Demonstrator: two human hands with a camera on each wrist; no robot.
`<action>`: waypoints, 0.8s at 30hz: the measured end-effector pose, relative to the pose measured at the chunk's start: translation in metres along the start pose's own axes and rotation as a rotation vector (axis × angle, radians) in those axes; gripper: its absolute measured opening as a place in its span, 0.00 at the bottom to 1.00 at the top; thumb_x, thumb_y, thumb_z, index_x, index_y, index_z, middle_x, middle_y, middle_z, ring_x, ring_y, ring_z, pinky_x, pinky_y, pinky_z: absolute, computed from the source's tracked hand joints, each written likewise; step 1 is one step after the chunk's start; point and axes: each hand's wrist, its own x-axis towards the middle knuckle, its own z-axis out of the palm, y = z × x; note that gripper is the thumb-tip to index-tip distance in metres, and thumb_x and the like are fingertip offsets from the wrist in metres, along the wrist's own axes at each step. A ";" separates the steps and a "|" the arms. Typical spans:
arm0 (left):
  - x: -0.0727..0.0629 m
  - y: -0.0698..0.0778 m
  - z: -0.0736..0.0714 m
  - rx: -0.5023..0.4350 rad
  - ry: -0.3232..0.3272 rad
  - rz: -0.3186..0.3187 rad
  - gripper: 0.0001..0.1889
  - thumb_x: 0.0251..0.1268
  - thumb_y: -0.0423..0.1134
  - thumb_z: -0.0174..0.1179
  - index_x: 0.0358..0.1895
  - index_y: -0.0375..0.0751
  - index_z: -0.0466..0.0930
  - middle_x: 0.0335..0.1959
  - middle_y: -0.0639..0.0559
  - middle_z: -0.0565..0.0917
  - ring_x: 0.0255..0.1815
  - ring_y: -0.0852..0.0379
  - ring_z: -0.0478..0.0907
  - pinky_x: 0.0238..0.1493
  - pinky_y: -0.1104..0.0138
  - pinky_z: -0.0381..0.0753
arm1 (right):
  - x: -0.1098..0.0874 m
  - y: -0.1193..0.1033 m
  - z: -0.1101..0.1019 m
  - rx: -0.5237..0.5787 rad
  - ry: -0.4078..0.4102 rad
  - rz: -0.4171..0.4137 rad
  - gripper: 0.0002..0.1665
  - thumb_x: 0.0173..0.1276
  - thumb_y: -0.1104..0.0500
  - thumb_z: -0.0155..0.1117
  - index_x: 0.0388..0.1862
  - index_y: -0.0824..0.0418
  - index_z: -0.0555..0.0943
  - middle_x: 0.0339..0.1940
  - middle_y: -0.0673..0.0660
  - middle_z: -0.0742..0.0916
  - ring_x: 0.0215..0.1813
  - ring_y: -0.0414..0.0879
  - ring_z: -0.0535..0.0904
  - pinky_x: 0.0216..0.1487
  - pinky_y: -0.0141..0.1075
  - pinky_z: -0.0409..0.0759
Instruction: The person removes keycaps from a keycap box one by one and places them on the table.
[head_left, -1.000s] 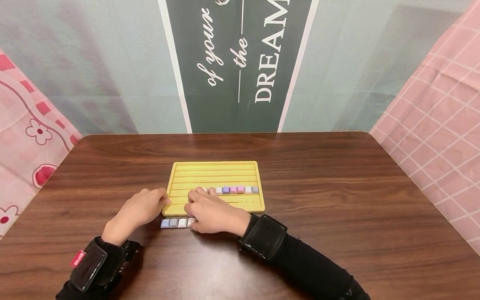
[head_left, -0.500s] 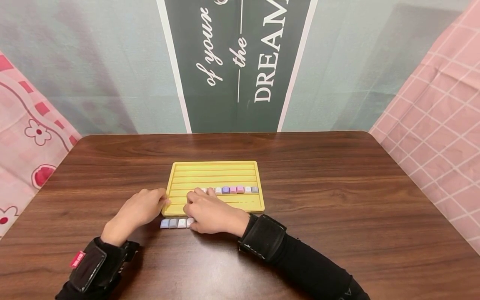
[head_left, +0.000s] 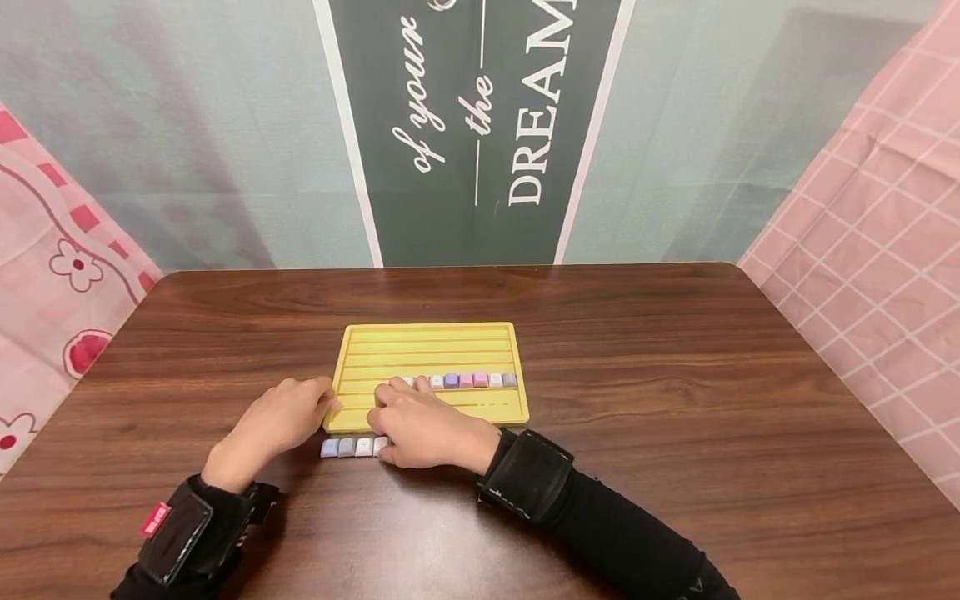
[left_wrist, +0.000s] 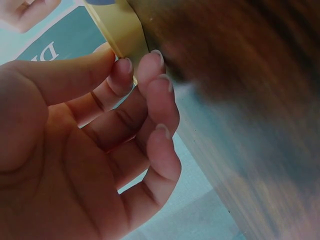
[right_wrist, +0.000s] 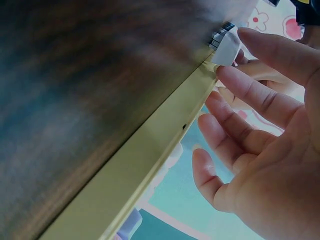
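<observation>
A yellow ridged tray [head_left: 431, 335] lies on the table. My left hand [head_left: 288, 412] holds its left edge near the front corner; in the left wrist view the thumb [left_wrist: 85, 77] and index finger pinch the rim. My right hand [head_left: 423, 425] reaches over the tray's front part. In the right wrist view its thumb and index finger pinch a pale keycap [right_wrist: 227, 47] at the tray's front edge. That keycap ends a short row of keycaps [head_left: 347, 447] on the table before the tray. Farther back, a row of white, purple, pink and grey keycaps [head_left: 467, 380] sits in a groove, partly behind my right hand.
The brown wooden table [head_left: 675, 400] extends around the tray. A grey-green cloth with a dark lettered panel [head_left: 480, 217] hangs behind it. Pink patterned cloths hang at the left and right sides. Black bands wrap both wrists.
</observation>
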 end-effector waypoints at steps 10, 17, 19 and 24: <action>0.000 -0.001 0.001 0.018 0.024 0.028 0.09 0.63 0.35 0.54 0.24 0.42 0.69 0.17 0.52 0.67 0.19 0.55 0.64 0.21 0.63 0.63 | -0.003 0.002 -0.008 0.091 -0.003 0.031 0.09 0.59 0.48 0.64 0.30 0.51 0.77 0.31 0.44 0.71 0.40 0.39 0.66 0.39 0.32 0.58; -0.001 0.000 0.001 0.013 0.012 0.017 0.06 0.63 0.35 0.55 0.27 0.40 0.72 0.18 0.53 0.68 0.20 0.55 0.65 0.22 0.64 0.63 | -0.003 0.006 -0.011 0.112 0.036 0.043 0.11 0.60 0.48 0.63 0.36 0.52 0.79 0.33 0.44 0.75 0.43 0.40 0.69 0.40 0.32 0.60; -0.001 0.001 0.001 0.009 0.009 0.013 0.06 0.63 0.35 0.55 0.28 0.40 0.72 0.18 0.53 0.68 0.20 0.55 0.65 0.22 0.64 0.64 | -0.003 0.008 -0.011 0.123 0.045 0.049 0.11 0.60 0.48 0.63 0.37 0.53 0.80 0.33 0.45 0.75 0.43 0.40 0.69 0.41 0.33 0.60; -0.001 0.001 0.001 0.012 0.004 0.006 0.06 0.63 0.35 0.55 0.29 0.40 0.72 0.18 0.52 0.68 0.20 0.55 0.65 0.22 0.64 0.64 | -0.005 0.013 -0.013 0.161 0.062 0.068 0.11 0.61 0.50 0.63 0.39 0.54 0.80 0.35 0.46 0.76 0.45 0.40 0.68 0.43 0.34 0.60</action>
